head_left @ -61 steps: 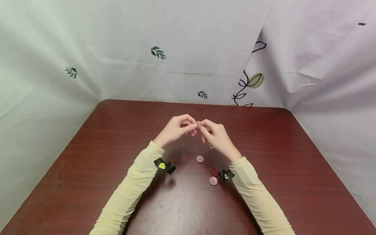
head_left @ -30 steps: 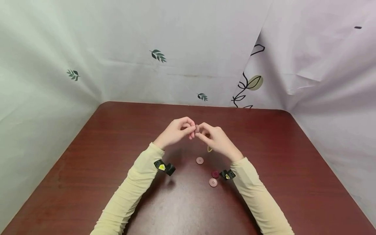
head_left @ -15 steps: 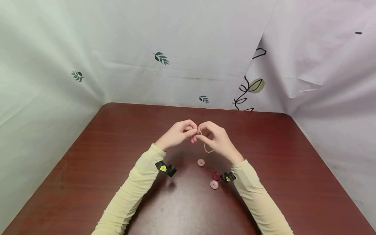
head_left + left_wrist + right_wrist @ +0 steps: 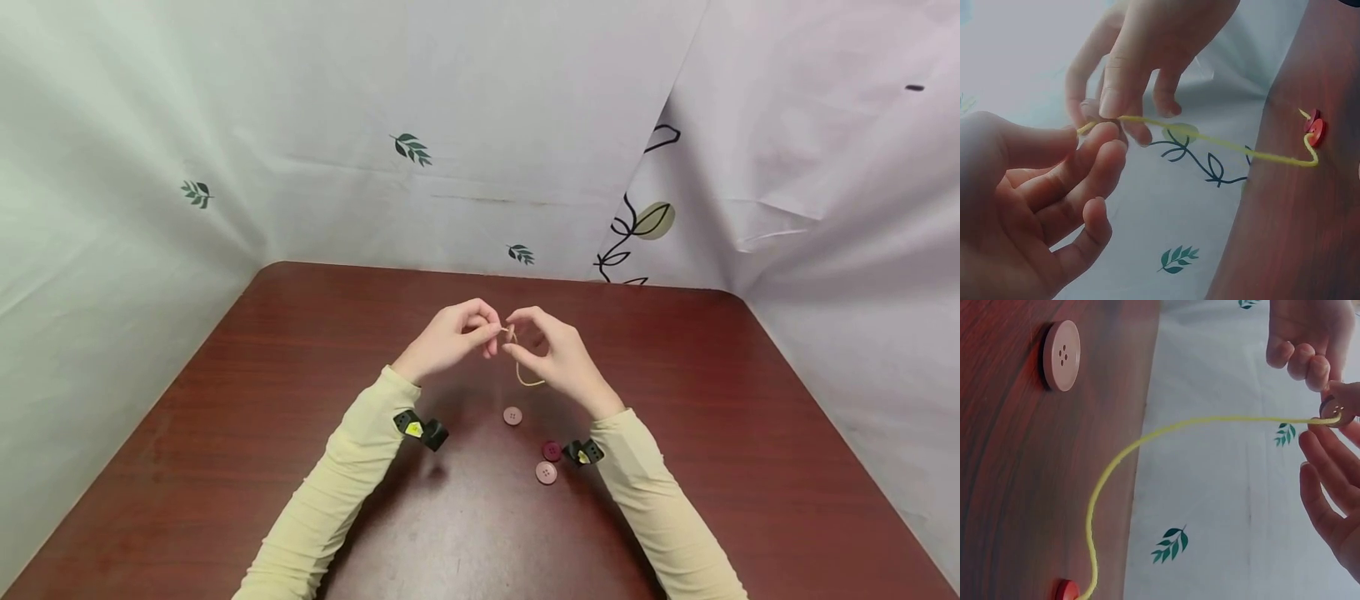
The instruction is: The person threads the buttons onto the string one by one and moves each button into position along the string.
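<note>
Pinches tip of yellow cord (image 4: 1093, 506) in left hand (image 4: 444, 340); grips, with curved fingers of right hand (image 4: 558, 350), a pinkish-brown button (image 4: 1330, 409), cord-threaded, above counter (image 4: 450, 533). Also on counter: two pink buttons (image 4: 512, 416), red buttons (image 4: 1319, 130) along cord.

Long sleeves are worn on both arms: pale cream-yellow, thin fabric, the left sleeve (image 4: 322, 492) heavily wrinkled, the right sleeve (image 4: 663, 508) creased too. Both are ended at the wrist by plain cuffs. A small angular black device is mounted by each cuff, left device (image 4: 435, 434) and right device (image 4: 573, 452), each marked with a yellow patch and tiny dots.
</note>
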Motion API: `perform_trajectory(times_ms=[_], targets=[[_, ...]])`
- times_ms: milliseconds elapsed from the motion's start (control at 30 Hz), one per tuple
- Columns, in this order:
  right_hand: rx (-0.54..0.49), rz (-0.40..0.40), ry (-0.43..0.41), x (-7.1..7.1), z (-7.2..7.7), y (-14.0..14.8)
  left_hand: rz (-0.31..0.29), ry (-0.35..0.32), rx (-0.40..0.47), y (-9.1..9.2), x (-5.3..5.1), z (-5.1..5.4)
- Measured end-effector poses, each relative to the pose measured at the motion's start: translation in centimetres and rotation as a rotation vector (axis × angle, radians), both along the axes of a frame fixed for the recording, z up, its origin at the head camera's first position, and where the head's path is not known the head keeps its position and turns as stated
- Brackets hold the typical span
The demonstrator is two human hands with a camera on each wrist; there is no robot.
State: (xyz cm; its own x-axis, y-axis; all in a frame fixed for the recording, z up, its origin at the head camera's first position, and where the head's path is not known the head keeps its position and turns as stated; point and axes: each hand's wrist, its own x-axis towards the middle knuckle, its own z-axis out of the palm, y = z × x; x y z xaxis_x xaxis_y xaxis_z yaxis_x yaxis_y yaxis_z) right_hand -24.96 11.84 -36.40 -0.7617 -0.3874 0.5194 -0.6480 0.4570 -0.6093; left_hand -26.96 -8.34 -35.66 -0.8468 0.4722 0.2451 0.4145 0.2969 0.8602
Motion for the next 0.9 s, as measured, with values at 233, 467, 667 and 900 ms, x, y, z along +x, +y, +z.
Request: perform_trajectory(times_ms=[233, 467, 667, 900], targets=[[0.024, -0.018, -0.016, -0.1, -0.1, 0.3, 0.042, 0.041, 0.059, 0.0, 0.1, 0.2], [0.046, -0.017, -0.043, -0.4, -0.2, 0.5, 0.057, 0.043, 0.092, -0.1, 0.2, 0.3], [0.043, -0.001, -0.075, -0.8, -0.4, 0.7, 0.071, 0.041, 0.111, -0.1, 0.2, 0.4], [0.072, 0.009, -0.132, -1.4, -1.1, 1.5, 0.075, 0.029, 0.124, 0.0, 0.2, 0.3]])
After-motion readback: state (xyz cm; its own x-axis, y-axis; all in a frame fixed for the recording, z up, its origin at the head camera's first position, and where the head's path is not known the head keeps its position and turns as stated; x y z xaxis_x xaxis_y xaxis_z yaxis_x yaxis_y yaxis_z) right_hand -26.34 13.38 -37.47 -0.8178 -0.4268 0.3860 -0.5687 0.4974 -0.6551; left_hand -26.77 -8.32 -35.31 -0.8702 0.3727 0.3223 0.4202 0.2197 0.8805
